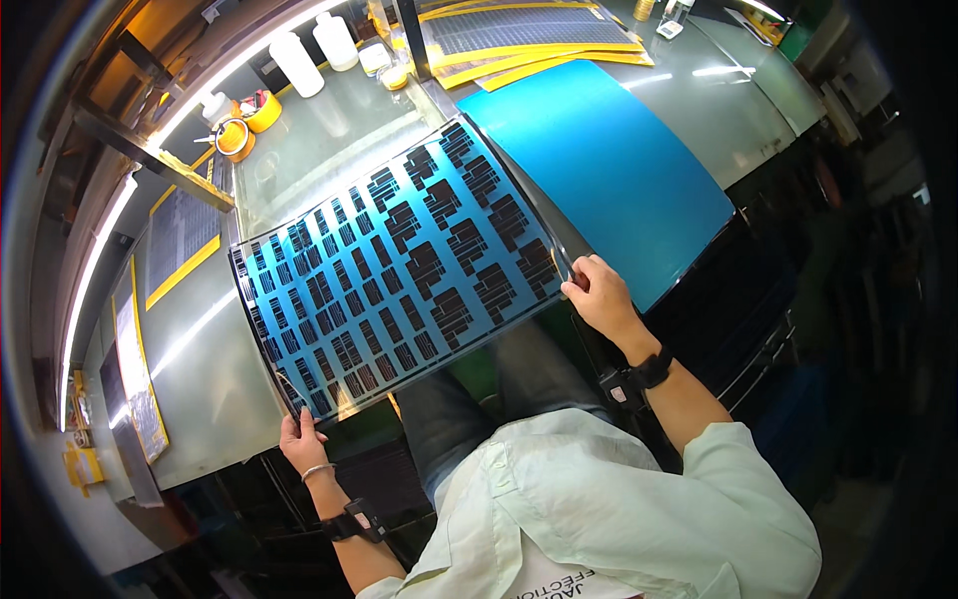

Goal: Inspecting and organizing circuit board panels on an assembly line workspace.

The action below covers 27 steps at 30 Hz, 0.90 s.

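A large sheet (371, 262) with rows of black blocks on a blue ground lies across the glass work surface, its near edge reaching out over my lap. At its near left corner my left hand (302, 439) is closed, pinching the edge. My right hand (604, 299) pinches the near right corner, where the clear rim curls up a little. Whether the black pattern is on a separate clear film over a blue sheet, I cannot tell. Right of it lies a plain blue sheet (614, 170), close beside the patterned one.
White bottles (296, 65) and yellow tape rolls (236, 139) stand at the back left. Yellow-edged patterned sheets (529, 35) are stacked at the back; others (182, 240) lie at the left. A dark upright post (410, 40) and a metal frame bar (150, 155) rise from the bench.
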### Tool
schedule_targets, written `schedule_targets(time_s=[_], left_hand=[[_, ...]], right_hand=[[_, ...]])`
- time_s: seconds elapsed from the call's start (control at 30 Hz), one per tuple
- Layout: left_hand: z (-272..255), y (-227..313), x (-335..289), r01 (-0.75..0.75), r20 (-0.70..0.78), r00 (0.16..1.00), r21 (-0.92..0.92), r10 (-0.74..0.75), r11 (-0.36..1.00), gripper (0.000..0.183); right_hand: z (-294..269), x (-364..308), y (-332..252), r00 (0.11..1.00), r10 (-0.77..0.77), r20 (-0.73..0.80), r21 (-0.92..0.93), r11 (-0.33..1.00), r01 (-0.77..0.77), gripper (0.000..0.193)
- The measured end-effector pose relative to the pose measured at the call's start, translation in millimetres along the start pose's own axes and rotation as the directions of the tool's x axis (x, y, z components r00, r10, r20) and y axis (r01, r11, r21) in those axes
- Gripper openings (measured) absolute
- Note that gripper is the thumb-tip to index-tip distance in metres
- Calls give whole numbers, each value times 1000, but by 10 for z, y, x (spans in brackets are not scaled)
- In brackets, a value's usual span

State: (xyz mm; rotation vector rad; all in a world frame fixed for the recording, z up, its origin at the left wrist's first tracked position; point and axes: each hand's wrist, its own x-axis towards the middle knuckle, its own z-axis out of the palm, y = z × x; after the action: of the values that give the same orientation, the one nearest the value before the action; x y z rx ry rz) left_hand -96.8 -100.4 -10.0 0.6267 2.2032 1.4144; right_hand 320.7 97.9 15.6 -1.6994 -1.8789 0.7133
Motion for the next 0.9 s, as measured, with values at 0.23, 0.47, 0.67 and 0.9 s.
schedule_targets(time_s=[0.23, 0.47, 0.67, 0.9], left_hand=[[1, 23, -24, 45, -34, 998, -19, -46, 999, 16], [0, 27, 8, 84, -24, 996, 32, -83, 996, 17], [6, 9, 48, 76, -27, 997, 18, -76, 997, 16], [-19, 84, 2, 92, -44, 995, 31, -90, 995, 15]], right_hand=[[35, 32, 67, 997, 72, 15, 139, 988, -74, 20], [28, 66, 107, 989, 135, 58, 147, 979, -142, 20], [-3, 62, 57, 994, 94, 57, 107, 989, -99, 20], [31, 34, 54, 998, 36, 47, 37, 999, -37, 21]])
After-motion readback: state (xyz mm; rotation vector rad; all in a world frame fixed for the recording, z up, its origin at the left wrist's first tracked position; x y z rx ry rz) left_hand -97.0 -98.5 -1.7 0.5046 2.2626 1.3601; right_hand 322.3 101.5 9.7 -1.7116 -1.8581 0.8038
